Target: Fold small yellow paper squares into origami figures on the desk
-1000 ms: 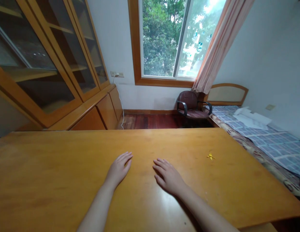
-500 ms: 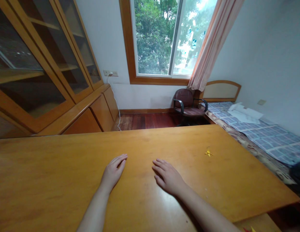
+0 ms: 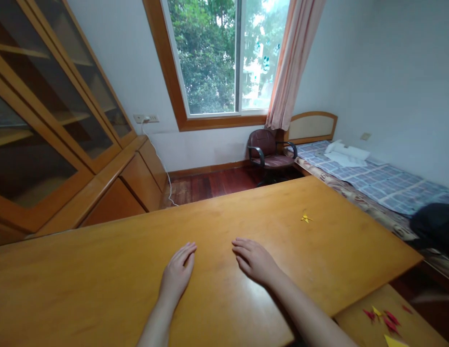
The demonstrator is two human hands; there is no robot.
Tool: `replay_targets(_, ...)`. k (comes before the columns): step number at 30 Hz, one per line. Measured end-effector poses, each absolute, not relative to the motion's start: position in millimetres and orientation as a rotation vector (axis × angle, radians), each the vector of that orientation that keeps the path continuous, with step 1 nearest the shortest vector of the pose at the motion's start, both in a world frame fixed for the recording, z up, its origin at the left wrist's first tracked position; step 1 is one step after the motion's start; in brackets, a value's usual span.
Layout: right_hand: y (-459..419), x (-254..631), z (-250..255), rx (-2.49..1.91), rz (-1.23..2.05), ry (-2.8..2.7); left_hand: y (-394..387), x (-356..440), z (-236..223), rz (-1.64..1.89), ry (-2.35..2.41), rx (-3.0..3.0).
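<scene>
My left hand [image 3: 177, 272] rests on the wooden table [image 3: 101, 270] with its fingers stretched out and nothing in them. Across a short gap, my right hand [image 3: 255, 260] lies on the same tabletop, fingers extended and slightly spread, also holding nothing. Beyond the right hand, toward the far right of the table, sits a small yellow folded-paper piece [image 3: 306, 219], looking like an origami crane. At the lower right, several red folded-paper pieces [image 3: 391, 318] and a yellow one [image 3: 376, 312] lie on a lower wooden surface [image 3: 358, 320].
A glass-door cabinet [image 3: 97, 178] stands on the left. Past the table's far edge are a maroon armchair [image 3: 269, 149] and a window [image 3: 210, 62] with a pink curtain [image 3: 294, 67]. On the right, a bed [image 3: 383, 185] carries white papers [image 3: 345, 156] and a dark bag [image 3: 436, 226].
The view has turned right and tilted, bringing more of the lower surface with red and yellow paper pieces into sight. Both hands stay on the table, nearly in the same pose.
</scene>
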State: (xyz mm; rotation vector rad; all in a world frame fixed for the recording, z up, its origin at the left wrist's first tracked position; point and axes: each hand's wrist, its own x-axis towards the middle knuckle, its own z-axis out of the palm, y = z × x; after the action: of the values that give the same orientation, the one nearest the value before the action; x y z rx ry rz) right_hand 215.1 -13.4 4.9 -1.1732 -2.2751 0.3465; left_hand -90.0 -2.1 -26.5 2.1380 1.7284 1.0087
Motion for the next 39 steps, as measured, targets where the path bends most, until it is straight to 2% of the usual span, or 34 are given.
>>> replay_targets(10,-10.2,217.3,-3.9,-1.152,0.313,-2.262,-1.8,-87.8,-22.3,0.958,1.763,2.18)
replay_targets(21,-23.1,224.3,-6.7,-1.162,0.326,-2.21,-43.7,-70.7,-24.1,0.459,1.87,2.428)
replay_targets(29,-43.9,232.5,-7.3,-1.196,0.339,-2.231,-66.9,-61.8,-20.9,0.29,1.929,2.436)
replay_targets(39,-45.3,231.5,-5.8,-1.206,0.32,-2.234,-42.8,-41.0,-19.2,0.429,2.031,2.362)
